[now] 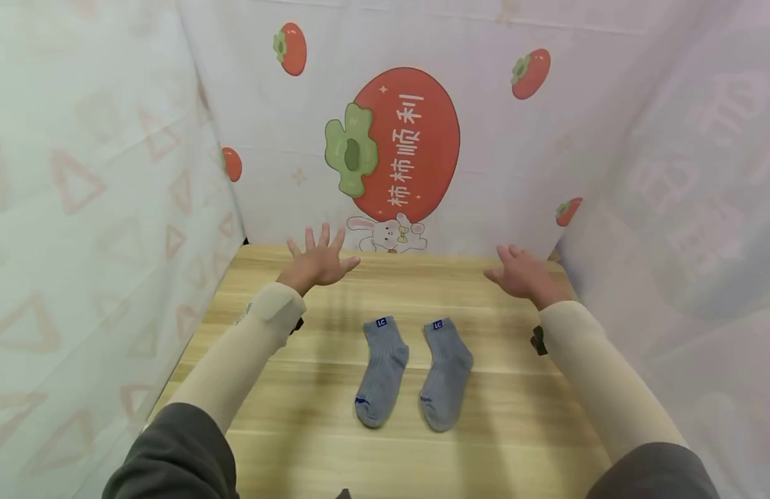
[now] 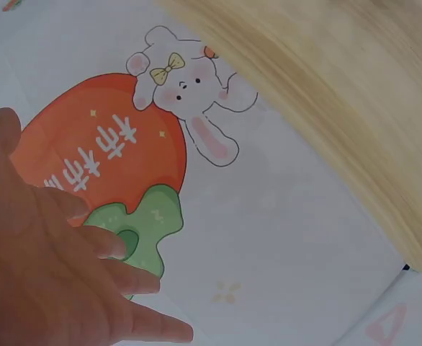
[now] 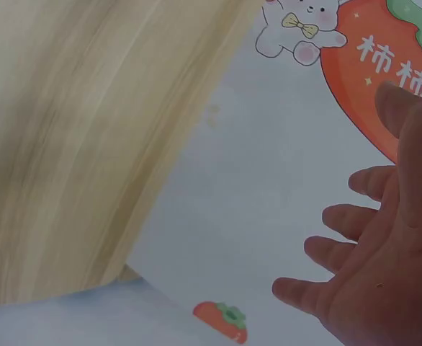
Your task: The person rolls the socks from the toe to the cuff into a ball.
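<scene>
Two grey ribbed ankle socks lie flat side by side on the wooden table, each with a dark blue "LC" label at the cuff and toes toward the person: a left sock (image 1: 382, 374) and a right sock (image 1: 445, 378). My left hand (image 1: 319, 263) is raised over the far left of the table, fingers spread and holding nothing. Over the far right my right hand (image 1: 523, 274) reaches out with extended fingers, nothing in it. Both hands are beyond the socks, apart from them. The wrist views show the left palm (image 2: 60, 267) and right palm (image 3: 384, 288) bare.
A light wood table (image 1: 285, 430) spans the space. Behind it hangs a white cloth (image 1: 497, 159) printed with persimmons and a rabbit. Cloth walls close in the left side (image 1: 79, 277) and right side (image 1: 690, 242). A dark tip (image 1: 343, 494) shows at the bottom edge.
</scene>
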`<state>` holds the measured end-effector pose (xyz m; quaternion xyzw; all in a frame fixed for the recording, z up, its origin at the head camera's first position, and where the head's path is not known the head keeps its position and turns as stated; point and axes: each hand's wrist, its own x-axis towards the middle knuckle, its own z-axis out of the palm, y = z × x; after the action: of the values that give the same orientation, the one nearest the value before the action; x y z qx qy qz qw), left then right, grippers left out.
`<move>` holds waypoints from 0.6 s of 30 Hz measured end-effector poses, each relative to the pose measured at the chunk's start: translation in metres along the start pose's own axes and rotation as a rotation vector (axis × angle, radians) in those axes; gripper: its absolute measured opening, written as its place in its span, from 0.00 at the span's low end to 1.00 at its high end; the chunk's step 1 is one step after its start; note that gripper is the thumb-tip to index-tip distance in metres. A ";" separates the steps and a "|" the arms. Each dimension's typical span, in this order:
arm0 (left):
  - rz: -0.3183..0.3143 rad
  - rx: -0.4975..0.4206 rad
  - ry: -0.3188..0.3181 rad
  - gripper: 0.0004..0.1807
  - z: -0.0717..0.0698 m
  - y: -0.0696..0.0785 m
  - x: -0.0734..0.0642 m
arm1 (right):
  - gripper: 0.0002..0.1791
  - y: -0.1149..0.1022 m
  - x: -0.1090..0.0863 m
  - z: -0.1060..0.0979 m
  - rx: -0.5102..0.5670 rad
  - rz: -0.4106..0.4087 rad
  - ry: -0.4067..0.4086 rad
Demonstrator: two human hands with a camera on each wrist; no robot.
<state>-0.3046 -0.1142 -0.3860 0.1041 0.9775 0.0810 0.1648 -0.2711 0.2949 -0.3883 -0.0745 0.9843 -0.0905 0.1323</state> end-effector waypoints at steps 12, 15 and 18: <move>0.122 -0.067 0.055 0.40 0.040 0.025 0.012 | 0.35 0.004 0.008 0.040 0.007 -0.066 0.011; 0.134 -0.113 0.068 0.35 0.059 0.029 0.014 | 0.31 0.004 0.009 0.057 -0.008 -0.093 0.022; 0.175 -0.175 0.078 0.30 0.076 0.034 0.016 | 0.27 0.003 0.010 0.073 0.023 -0.084 0.033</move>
<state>-0.2881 -0.0680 -0.4549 0.1712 0.9595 0.1840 0.1274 -0.2604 0.2847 -0.4609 -0.1129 0.9812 -0.1087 0.1128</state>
